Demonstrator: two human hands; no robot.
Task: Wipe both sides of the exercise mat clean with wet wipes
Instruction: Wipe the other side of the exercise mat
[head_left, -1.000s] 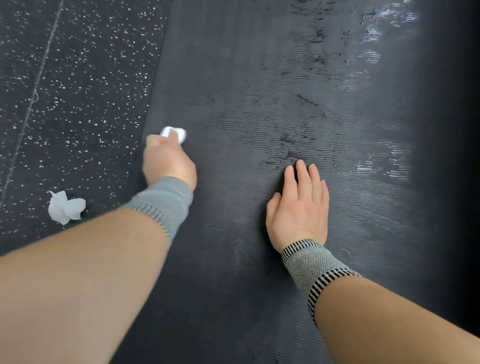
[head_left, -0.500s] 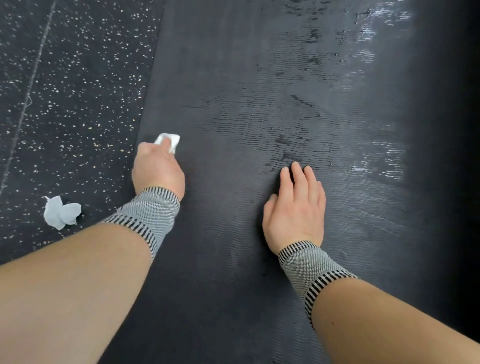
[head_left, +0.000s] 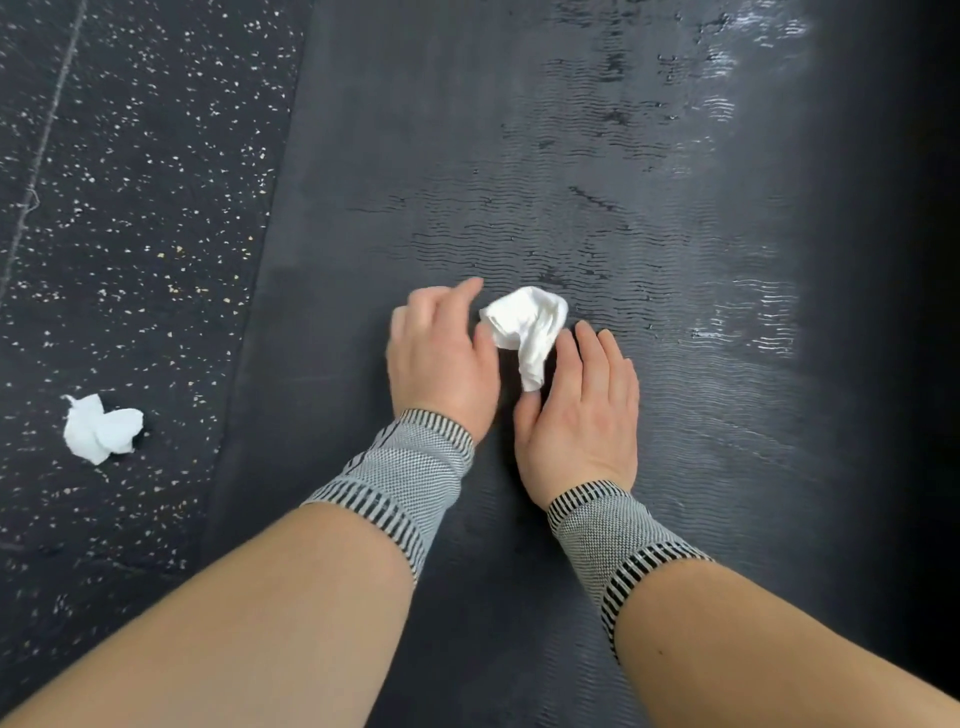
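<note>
Exercise mat (head_left: 519, 156): dark, ribbed, laid flat on the floor, running away from the camera up the frame. Wet streaks and shiny patches (head_left: 737, 67) across its far and right portions; nearer stretch looks matte.

Wet wipe (head_left: 530, 325): white, crumpled, sits on the mat near its middle, between the two hands. One tail of it trails down toward the right thumb.

Left hand (head_left: 441, 358): grip grasping the wipe, with thumb side against the wipe's left edge and fingers curled over it. The exact pinch point is hidden behind the hand. Slight motion blur on the fingers.

Right hand (head_left: 582, 410): grip released, fingers straight and together, palm flat on the mat. Index-finger side touches the wipe's lower tail.

Both wrists wear grey knitted bands with black-and-white striped edges (head_left: 410, 483). Forearms bare, entering from the bottom of the frame.

Floor (head_left: 130, 182): dark rubber with pale speckles, left of the mat. A thin seam line crosses it top-left.

Second wipe (head_left: 101, 428): white, crumpled, lying on the floor well apart from the mat's left edge.
</note>
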